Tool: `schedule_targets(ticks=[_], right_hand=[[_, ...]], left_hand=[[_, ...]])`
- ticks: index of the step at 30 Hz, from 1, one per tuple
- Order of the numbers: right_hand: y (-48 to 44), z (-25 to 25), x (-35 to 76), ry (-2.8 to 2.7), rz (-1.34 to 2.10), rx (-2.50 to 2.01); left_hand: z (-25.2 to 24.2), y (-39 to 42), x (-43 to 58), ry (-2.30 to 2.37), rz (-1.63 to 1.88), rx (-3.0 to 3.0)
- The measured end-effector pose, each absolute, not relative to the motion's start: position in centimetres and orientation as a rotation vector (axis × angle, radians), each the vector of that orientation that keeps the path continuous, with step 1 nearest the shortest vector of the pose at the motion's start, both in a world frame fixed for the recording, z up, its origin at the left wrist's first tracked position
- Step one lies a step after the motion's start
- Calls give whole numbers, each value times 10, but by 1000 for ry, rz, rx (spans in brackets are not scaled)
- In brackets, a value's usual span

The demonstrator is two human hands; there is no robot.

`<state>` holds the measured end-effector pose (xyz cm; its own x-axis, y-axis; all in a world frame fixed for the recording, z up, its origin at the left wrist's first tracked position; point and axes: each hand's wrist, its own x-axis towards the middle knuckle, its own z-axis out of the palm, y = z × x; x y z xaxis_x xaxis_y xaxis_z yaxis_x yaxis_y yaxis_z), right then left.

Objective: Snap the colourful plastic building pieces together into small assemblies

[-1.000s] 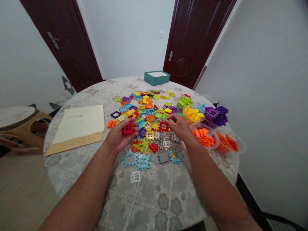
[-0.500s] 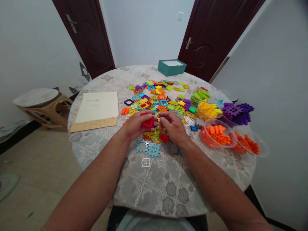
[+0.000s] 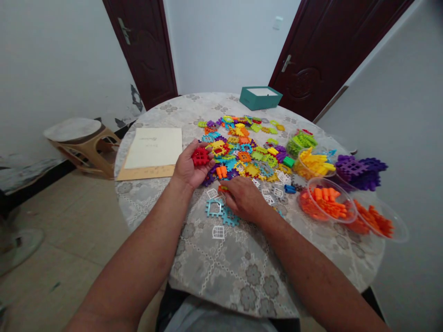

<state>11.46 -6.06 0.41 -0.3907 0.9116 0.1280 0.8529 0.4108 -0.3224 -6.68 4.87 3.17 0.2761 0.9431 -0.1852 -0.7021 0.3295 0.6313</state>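
Note:
My left hand (image 3: 188,171) is turned palm up, left of the pile, with its fingers curled round a red square lattice building block (image 3: 200,156). My right hand (image 3: 244,196) is low over the near edge of the pile, back upward and fingers bent together. A small orange and yellow piece (image 3: 223,188) shows at its fingertips; whether they grip it is hidden. Just below lie light-blue square frame blocks (image 3: 215,208) and a white window piece (image 3: 218,232). An orange ribbed piece (image 3: 221,172) lies between the hands.
Mixed interlocking blocks (image 3: 244,157) cover the table's middle. Clear tubs of orange pieces (image 3: 327,203), yellow pieces (image 3: 313,162), green pieces (image 3: 302,142) and purple blocks (image 3: 360,170) stand right. Paper sheets (image 3: 154,147) lie left; a green box (image 3: 260,98) sits at the back.
My hands have moved apart: the left went up with the red block, the right down to the pieces at the near edge. The view has swung slightly left.

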Motion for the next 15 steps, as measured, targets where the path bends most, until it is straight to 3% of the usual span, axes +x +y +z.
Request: schedule_targets(ticks=[15], right_hand=[[-43, -4, 145, -1369, 524, -1530]], left_hand=[[29, 42, -59, 572, 959, 505]])
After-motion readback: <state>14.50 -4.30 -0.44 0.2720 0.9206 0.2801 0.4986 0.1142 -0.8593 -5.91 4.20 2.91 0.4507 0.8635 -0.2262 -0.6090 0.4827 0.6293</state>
